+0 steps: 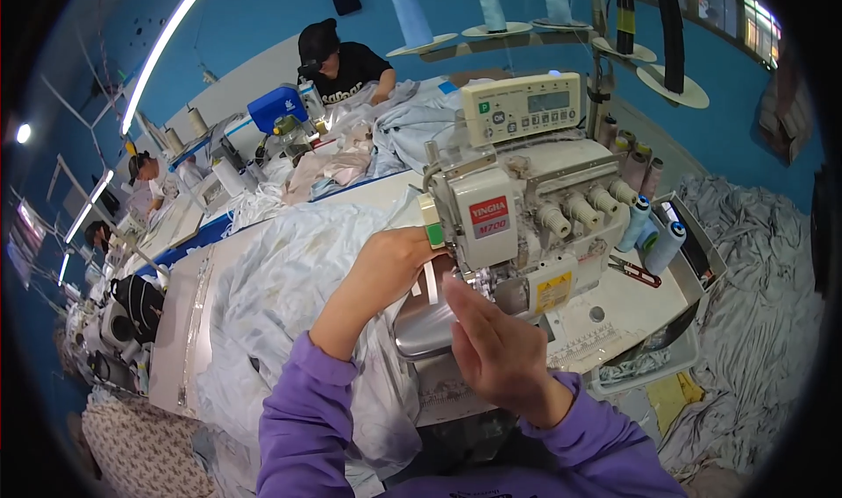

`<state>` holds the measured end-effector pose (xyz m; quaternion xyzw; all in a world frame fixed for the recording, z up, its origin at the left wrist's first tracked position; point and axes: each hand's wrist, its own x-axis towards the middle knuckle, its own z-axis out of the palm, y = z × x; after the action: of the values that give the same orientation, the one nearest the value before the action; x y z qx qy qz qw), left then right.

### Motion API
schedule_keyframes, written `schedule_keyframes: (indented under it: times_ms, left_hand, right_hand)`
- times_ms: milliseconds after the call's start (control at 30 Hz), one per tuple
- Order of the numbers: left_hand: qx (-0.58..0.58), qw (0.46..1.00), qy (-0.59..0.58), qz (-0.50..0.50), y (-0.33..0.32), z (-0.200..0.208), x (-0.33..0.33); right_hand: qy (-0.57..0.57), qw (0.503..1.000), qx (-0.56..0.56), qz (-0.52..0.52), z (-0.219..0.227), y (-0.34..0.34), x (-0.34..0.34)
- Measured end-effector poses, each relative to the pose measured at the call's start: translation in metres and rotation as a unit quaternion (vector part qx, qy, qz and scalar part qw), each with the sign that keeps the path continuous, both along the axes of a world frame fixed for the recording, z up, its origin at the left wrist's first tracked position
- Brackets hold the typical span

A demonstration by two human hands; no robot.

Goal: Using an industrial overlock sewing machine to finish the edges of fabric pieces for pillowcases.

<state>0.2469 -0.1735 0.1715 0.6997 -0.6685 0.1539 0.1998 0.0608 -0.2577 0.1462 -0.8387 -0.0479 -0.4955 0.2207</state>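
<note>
**Both hands close to the stitching area; loose cloth a drag hazard**

The left hand (399, 261) was at the front of the overlock sewing machine (491, 209), its back uppermost. Its fingertips were hidden at the machine head; whether they pinched anything could not be told. The right hand (500, 345) was raised over the smooth metal plate (417, 336), its fingers extended and close together, pointing toward the presser area. No held item could be made out in it, though a pinch at the blurred fingertips could not be ruled out.

The white cloth (281, 261) lay in loose folds on the table left of the machine, passed under the left forearm and hung over the front edge.

Principal risk, in this inspector's judgement: finger injury, should either hand have strayed further in while the machine ran. Whether it was running could not be determined. Secondary risk: a crooked or puckered seam, caused by the hanging cloth's weight pulling against the feed. A stray fold could also have been caught and stitched or trimmed, since the bulk lay unsorted beside the head.
</note>
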Motion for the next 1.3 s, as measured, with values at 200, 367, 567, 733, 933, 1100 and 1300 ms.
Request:
schedule_keyframes:
  times_ms: [200, 367, 567, 733, 933, 1100, 1300]
  left_hand:
    - [0.012, 0.999, -0.005, 0.051, -0.001, -0.003, 0.003]
    - [-0.046, 0.998, -0.021, 0.03, 0.005, -0.011, 0.014]
    - [0.028, 0.993, -0.013, 0.116, 0.026, 0.005, 0.004]
    - [0.041, 0.989, -0.012, 0.14, 0.047, 0.002, -0.003]
    - [-0.049, 0.985, 0.084, 0.145, 0.12, -0.008, -0.033]
    - [-0.149, 0.888, 0.434, 0.04, 0.229, -0.045, -0.095]
    - [-0.262, 0.455, 0.833, 0.174, 0.364, -0.244, -0.214]
  right_hand:
    - [0.093, 0.994, -0.032, -0.046, 0.001, 0.003, 0.032]
    - [0.046, 0.997, -0.052, -0.016, 0.002, 0.023, 0.029]
    - [0.079, 0.935, -0.194, 0.287, -0.053, 0.085, -0.006]
    - [0.243, 0.903, -0.268, 0.233, -0.09, 0.124, 0.007]
    - [0.252, 0.904, -0.223, 0.265, -0.087, 0.137, 0.016]
    - [0.235, 0.913, -0.151, 0.298, -0.095, 0.123, 0.013]
    - [0.114, 0.969, 0.015, 0.218, -0.087, 0.086, 0.006]
